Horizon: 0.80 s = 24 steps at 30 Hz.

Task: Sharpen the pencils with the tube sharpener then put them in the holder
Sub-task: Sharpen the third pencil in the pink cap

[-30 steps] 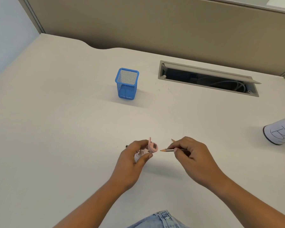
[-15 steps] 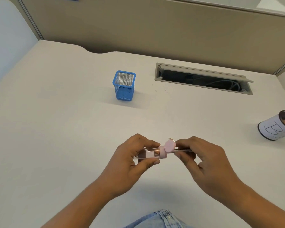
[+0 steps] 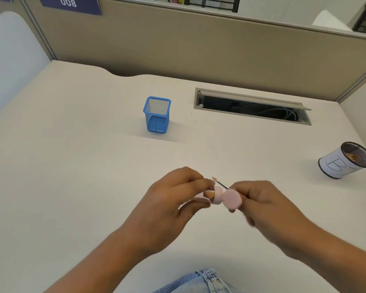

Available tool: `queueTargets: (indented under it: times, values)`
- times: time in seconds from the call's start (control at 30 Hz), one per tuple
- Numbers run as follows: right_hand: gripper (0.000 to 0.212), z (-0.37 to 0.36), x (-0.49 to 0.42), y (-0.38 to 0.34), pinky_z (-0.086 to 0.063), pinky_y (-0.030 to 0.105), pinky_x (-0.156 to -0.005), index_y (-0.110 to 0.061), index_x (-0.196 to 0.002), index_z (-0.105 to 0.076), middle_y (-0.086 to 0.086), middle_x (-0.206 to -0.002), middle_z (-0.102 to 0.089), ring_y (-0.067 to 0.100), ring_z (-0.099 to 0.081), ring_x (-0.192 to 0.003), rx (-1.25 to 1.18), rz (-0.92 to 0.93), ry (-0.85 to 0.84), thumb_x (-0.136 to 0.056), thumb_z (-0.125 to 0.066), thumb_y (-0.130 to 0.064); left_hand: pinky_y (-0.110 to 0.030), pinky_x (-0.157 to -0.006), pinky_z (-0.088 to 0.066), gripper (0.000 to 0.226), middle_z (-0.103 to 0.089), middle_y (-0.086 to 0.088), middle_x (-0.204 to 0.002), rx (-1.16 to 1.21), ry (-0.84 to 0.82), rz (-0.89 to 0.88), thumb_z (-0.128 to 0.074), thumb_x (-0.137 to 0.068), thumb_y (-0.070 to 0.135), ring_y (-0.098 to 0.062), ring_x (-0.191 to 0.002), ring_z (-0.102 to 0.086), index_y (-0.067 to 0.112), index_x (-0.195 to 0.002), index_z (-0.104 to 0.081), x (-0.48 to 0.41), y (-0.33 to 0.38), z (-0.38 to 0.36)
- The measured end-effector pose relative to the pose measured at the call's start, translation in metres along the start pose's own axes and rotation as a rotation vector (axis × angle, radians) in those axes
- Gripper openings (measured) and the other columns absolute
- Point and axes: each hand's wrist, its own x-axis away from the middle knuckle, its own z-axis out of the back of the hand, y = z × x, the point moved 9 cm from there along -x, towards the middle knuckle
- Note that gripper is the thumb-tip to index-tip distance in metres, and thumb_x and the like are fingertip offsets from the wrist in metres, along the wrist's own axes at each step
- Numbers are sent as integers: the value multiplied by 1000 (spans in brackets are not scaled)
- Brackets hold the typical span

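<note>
My left hand [image 3: 167,206] is closed around the tube sharpener [image 3: 212,195], a clear tube with a pink head. Its round pink lid [image 3: 231,200] hangs open toward my right hand [image 3: 266,208]. That hand is blurred and pinches a pencil whose tip goes into the sharpener's head; the lid and my fingers hide almost all of this pencil. Just behind the hands the sharp tip of a second pencil [image 3: 220,183] shows, pointing far-left. The blue mesh holder [image 3: 156,115] stands upright farther back on the desk, with nothing visible inside it.
A round mesh cup wrapped in white paper marked "B" [image 3: 344,161] stands at the right edge with shavings inside. An open cable slot [image 3: 251,106] is cut into the desk at the back. Partition walls close off the back and the right side.
The pencil tip has gone from just outside the sharpener into its head. Both hands came together, and the right hand is now blurred with motion. The camera tilted up.
</note>
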Motion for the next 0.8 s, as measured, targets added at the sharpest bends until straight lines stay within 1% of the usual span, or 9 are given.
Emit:
queueTargets:
  times: [0.07, 0.13, 0.2, 0.3, 0.4, 0.5, 0.6, 0.7, 0.8]
  values:
    - [31, -16, 4, 27, -14, 20, -45, -19, -58, -51, -5, -52, -22, 12, -15, -47, -356, -330, -142, -85, -64, -19, -21, -81, -49, 27, -61, 7, -108, -78, -57, -75, -63, -91, 22, -11, -94, -60, 17, -118, -65, 1, 5, -5]
    - [34, -17, 6, 33, -12, 25, -47, -16, -59, -56, 0, -59, -19, 15, -13, -50, -379, -384, -166, -93, -56, -15, -23, -79, -50, 28, -60, 9, -106, -31, -77, -36, -65, -90, 23, -9, -92, -60, 20, -117, -65, 1, 2, -6]
    - [31, -11, 3, 23, -18, 27, -49, -13, -68, -65, 2, -58, -28, 17, -20, -54, -239, -232, -112, -97, -55, -18, -22, -75, -50, 27, -61, 13, -102, 25, -68, 33, -67, -87, 24, -6, -88, -60, 24, -115, -67, 0, -3, -4]
    - [22, 7, 1, -7, -33, 29, -53, -24, -82, -64, -8, -61, -48, 14, -37, -57, 122, 141, 39, -91, -57, -44, -19, -69, -49, 25, -63, 16, -94, 119, -37, 142, -70, -84, 28, -9, -81, -60, 29, -109, -70, 1, -11, -1]
    - [23, 12, 14, -42, -43, 26, -57, -21, -94, -68, -11, -75, -55, 11, -49, -65, 634, 585, 169, -96, -51, -36, -12, -69, -45, 24, -66, 14, -93, 220, -9, 238, -74, -83, 27, -12, -80, -61, 29, -106, -72, 3, -17, 1]
    - [29, 10, 20, -49, -43, 35, -51, -7, -99, -73, 4, -76, -59, 25, -51, -65, 892, 734, 294, -98, -49, -25, -12, -71, -47, 23, -69, 14, -93, 335, 0, 296, -75, -81, 24, -14, -84, -64, 28, -104, -73, 4, -19, 0]
    - [26, 8, 23, -55, -33, 28, -48, -15, -88, -64, -4, -64, -44, 19, -36, -57, 858, 758, 333, -100, -45, -28, -15, -70, -47, 24, -67, 12, -92, 344, 31, 265, -75, -82, 23, -17, -82, -62, 27, -106, -72, 0, -14, 1]
    - [26, 9, 14, -46, -25, 14, -51, -33, -74, -50, -17, -59, -34, 7, -30, -54, 600, 523, 232, -99, -46, -38, -19, -69, -48, 27, -62, 11, -94, 249, 90, 147, -72, -83, 18, -14, -82, -61, 21, -109, -72, -3, -6, 6]
    - [36, 4, 1, 0, -20, 19, -44, -23, -57, -55, -7, -51, -30, 13, -19, -48, -70, -93, 1, -93, -60, -28, -17, -78, -48, 29, -60, 11, -99, 141, 84, 24, -70, -84, 12, -5, -90, -60, 17, -113, -70, -3, 0, 3]
